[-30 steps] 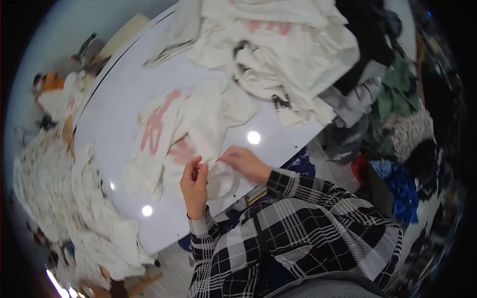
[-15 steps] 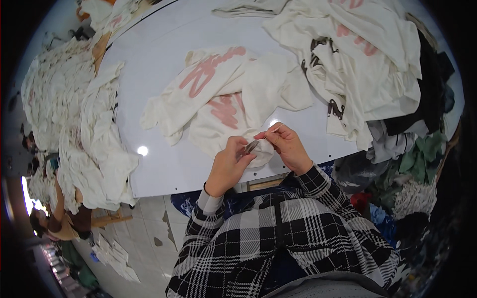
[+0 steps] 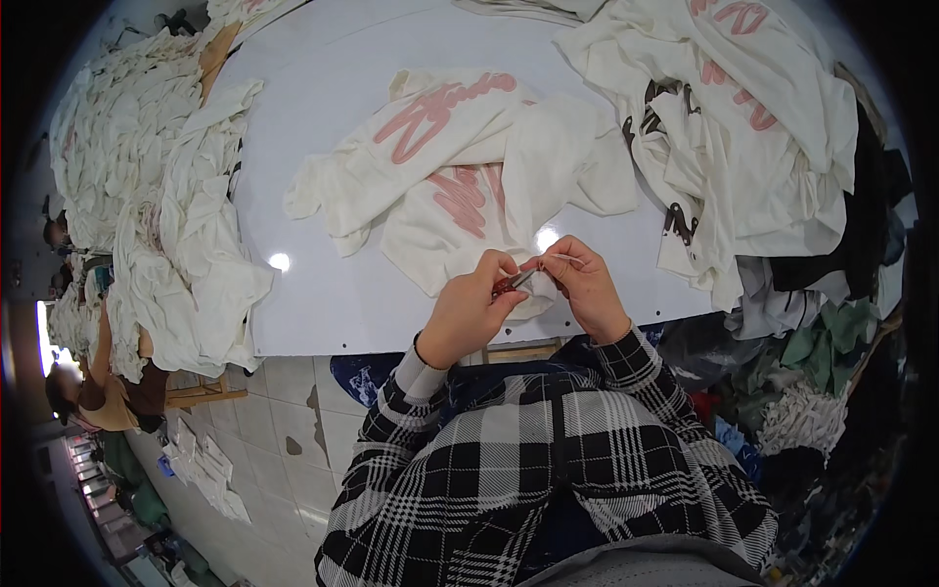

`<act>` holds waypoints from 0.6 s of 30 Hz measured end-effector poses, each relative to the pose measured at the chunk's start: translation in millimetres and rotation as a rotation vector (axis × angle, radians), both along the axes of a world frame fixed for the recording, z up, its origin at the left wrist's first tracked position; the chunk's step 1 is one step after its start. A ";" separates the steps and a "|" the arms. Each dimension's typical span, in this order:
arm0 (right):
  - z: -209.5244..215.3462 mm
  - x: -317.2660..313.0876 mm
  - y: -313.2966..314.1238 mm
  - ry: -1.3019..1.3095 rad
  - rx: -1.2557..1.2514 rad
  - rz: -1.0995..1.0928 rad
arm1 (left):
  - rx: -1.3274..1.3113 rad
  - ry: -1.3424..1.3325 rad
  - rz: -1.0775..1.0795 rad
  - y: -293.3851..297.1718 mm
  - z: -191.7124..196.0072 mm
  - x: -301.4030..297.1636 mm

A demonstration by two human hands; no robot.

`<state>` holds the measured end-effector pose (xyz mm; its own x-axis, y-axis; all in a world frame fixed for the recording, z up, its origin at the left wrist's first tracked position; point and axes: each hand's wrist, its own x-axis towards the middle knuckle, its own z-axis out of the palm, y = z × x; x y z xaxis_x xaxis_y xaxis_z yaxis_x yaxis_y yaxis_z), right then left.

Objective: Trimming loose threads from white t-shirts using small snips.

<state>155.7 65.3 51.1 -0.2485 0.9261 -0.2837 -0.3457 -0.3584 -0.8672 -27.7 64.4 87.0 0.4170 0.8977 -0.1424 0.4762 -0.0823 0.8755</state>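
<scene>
Item: cream garment with pink lettering [image 3: 460,166], lying spread and partly folded on the white surface [image 3: 323,293], its near hem hanging at the surface's front edge just ahead of my body. I am working at that hem.

Item: left hand [image 3: 468,318]. I am closing its grip on a small red-handled tool [image 3: 511,284], most likely thread snips, with the metal tip pointing toward the other hand. Fingers curled tight around the handle.

Item: right hand [image 3: 585,289]. I am pinching a fold of the garment's hem between thumb and fingertips, grip pressed together on the cloth, holding it taut against the tool's tip. Whether a loose thread sits in the pinch is too small to tell.

Step in hand, as I judge it: trimming at the hem, with the tool meeting the pinched cloth.

Next move, as I judge it: it is calling for a steady pinch and a short, careful closing of the tool clear of the fabric itself, so that only a stray end is being cut.

Item: heap of similar cream garments [image 3: 743,117], at far right of the surface, apart from the one in hand.

Item: pile of white cloth [image 3: 166,225], draped over the left edge.

Item: dark and green clothes [image 3: 831,333], heaped at the right, off the surface.
</scene>
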 end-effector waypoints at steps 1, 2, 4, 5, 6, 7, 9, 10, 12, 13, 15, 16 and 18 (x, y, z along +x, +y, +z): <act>-1.0 -0.8 -0.4 0.023 -0.025 -0.022 | 0.010 0.012 0.012 -0.6 0.6 -1.4; 0.2 0.1 -0.4 0.023 -0.026 -0.021 | 0.019 0.024 0.023 -1.3 0.4 -2.0; 5.1 1.9 0.1 -0.033 0.007 0.018 | 0.032 0.023 0.016 -3.6 -0.3 -1.3; 3.7 1.2 -0.3 -0.032 0.008 0.020 | 0.045 0.022 0.009 -4.6 -0.1 -0.8; 1.0 0.3 -0.9 -0.036 0.013 0.017 | 0.046 0.023 0.011 -5.0 0.1 0.5; -1.1 -0.3 -1.5 -0.041 0.020 0.014 | 0.059 0.023 0.007 -5.0 -0.3 2.5; -0.2 -1.7 -2.3 -0.031 0.024 0.014 | 0.073 0.023 0.006 -5.4 -0.5 2.4; -0.6 -1.2 -2.5 -0.024 0.026 0.006 | 0.076 0.028 -0.007 -4.7 -1.3 1.8; -7.8 4.3 -1.6 0.008 0.003 -0.003 | 0.078 0.031 -0.020 -3.7 -1.5 -0.2; -9.9 6.0 -1.4 0.043 -0.017 -0.010 | 0.042 -0.019 0.040 -3.9 1.0 -2.4; -11.3 6.2 -1.5 0.119 -0.060 -0.056 | -0.038 -0.108 0.143 -4.0 -0.2 -7.3; -11.4 5.2 -1.3 0.196 -0.101 -0.101 | -0.039 -0.107 0.145 -4.8 -4.6 -8.6; -8.1 3.1 -2.0 0.222 -0.128 -0.114 | -0.048 -0.174 0.246 -6.4 -18.0 -10.7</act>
<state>158.8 63.4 43.0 -0.2141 0.9120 -0.3500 -0.5668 -0.4078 -0.7159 -38.4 58.0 69.0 0.2093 0.9688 -0.1324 0.3189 0.0604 0.9459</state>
